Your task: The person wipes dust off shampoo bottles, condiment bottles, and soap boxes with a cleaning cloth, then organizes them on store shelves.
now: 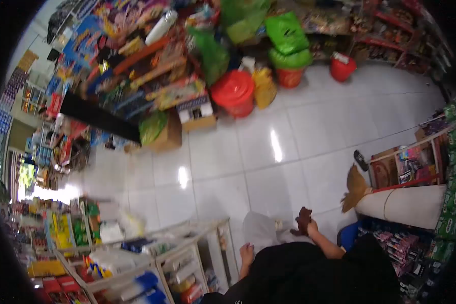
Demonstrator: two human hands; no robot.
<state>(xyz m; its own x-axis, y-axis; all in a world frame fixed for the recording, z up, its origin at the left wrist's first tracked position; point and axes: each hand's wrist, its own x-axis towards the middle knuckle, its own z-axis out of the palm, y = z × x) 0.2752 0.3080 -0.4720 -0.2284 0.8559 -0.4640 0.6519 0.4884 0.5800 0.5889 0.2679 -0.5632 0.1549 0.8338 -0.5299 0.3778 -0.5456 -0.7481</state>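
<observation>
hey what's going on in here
A person in a shop has a dark brown item in the right hand; exactly what it is can't be made out. The left hand is near the lap, between that item and a white-framed shelf unit. Across the tiled floor stands a red lidded bucket.
</observation>
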